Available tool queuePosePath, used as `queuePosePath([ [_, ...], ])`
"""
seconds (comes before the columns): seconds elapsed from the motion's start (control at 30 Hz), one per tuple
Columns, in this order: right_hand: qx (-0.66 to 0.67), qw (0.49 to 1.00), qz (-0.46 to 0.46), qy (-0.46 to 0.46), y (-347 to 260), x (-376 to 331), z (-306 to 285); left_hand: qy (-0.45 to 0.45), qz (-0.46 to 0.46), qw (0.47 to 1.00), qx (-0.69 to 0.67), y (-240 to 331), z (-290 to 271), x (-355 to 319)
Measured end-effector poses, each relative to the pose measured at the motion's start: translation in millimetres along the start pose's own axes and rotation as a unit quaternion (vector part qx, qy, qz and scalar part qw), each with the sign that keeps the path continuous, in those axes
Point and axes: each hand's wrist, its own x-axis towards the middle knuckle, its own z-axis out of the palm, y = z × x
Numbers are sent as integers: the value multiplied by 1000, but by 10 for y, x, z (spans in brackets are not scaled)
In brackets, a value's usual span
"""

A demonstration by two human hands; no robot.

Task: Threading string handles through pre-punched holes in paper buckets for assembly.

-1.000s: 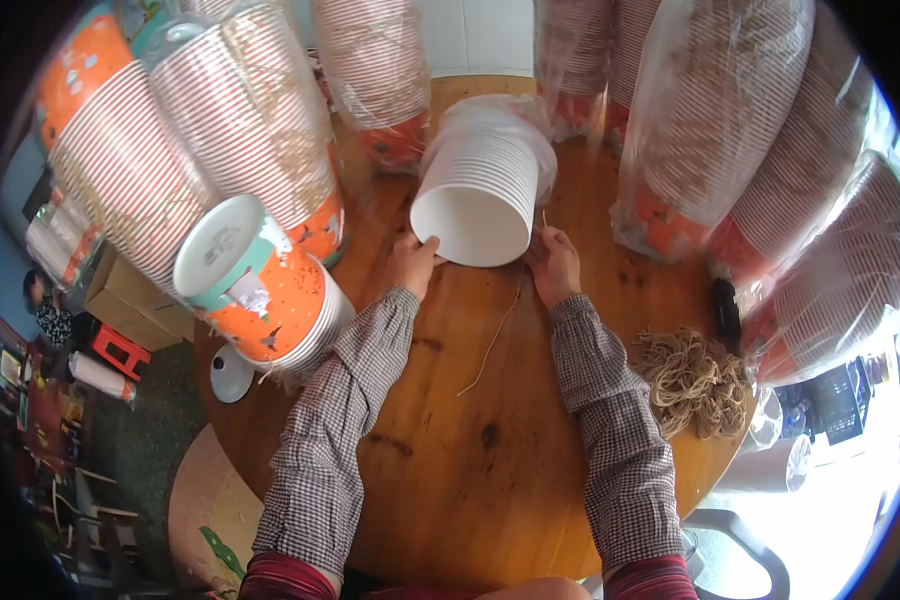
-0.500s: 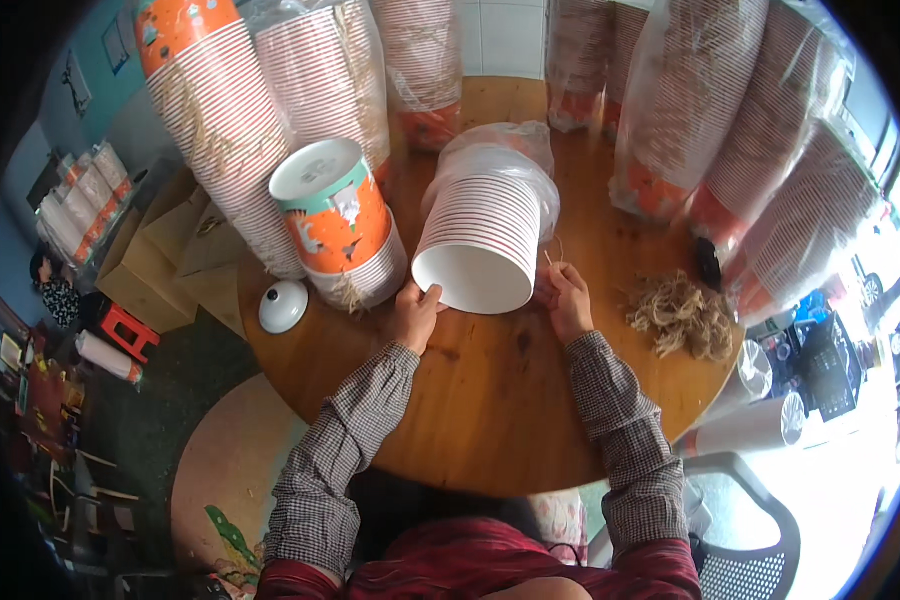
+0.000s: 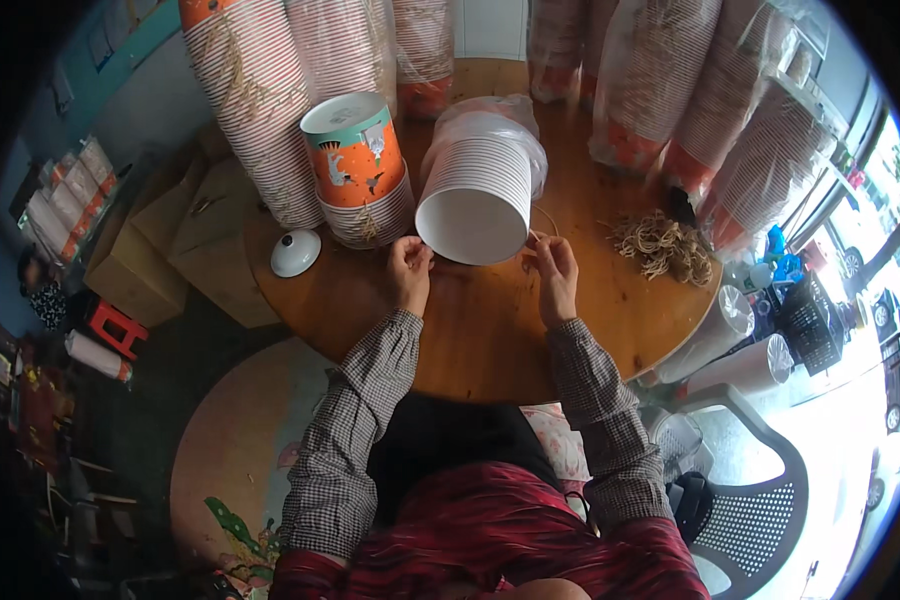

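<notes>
Tubs (image 3: pixel 475 195), white and nested, lie on their side about mid-desk (image 3: pixel 470 345), mouth facing the near edge. We see a clear plastic bag (image 3: pixel 495 118) gathered around their far end. Left grip (image 3: pixel 411 272) sits just beside the rim's lower left, fingers curled in close; we cannot tell whether anything is caught between them. Right grip (image 3: pixel 556 278), at the rim's lower right, has thumb and forefinger pinching a thin string (image 3: pixel 554 217), which bows out along the right side of the tubs.

Toward the left edge we note a white lid (image 3: pixel 296 256) with a dark knob, lying flat. Just beside it, an orange and green tub (image 3: pixel 358 162) stands bottom up atop a short pile. Behind that, tall cup stacks (image 3: pixel 255 105) rise along the far left. Near the right edge we find a tangled string bundle (image 3: pixel 663 247); beyond it, bagged stacks (image 3: pixel 660 85), orange at their feet, line the far right. Off the desk: grey chair (image 3: pixel 770 500) at right, red stool (image 3: pixel 117 328) at left.
</notes>
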Motion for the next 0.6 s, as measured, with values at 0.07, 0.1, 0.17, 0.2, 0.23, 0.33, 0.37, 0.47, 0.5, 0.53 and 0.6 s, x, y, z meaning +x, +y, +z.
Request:
queuePosePath([
  [0.07,-51,999,-5,-8,-6,21,3,-7,-14,1000,-18,-20,8,36],
  [0.1,-52,999,-7,-8,-8,25,-7,-8,-13,1000,-20,-34,25,36],
  [0.17,-45,998,37,27,-13,29,-42,-11,10,1000,-7,-71,83,43],
  [0.2,-44,998,36,25,-45,20,-10,-9,12,1000,-6,-89,82,70],
  [0.23,-52,998,24,34,-77,16,18,-4,10,999,39,-108,82,103],
  [0.33,-79,995,-25,64,-37,199,-106,-7,11,997,77,-167,288,167],
  [0.37,-94,990,-60,82,7,271,-207,-12,15,997,73,-180,408,174],
  [0.47,-98,989,-62,87,72,439,-258,-1,26,999,41,-280,547,243],
  [0.5,-100,989,-64,88,89,506,-324,8,26,998,49,-290,621,265],
  [0.53,-102,990,-51,83,105,577,-390,6,26,999,47,-300,681,290],
  [0.6,-103,991,-36,78,139,693,-478,8,65,991,119,-329,744,347],
])
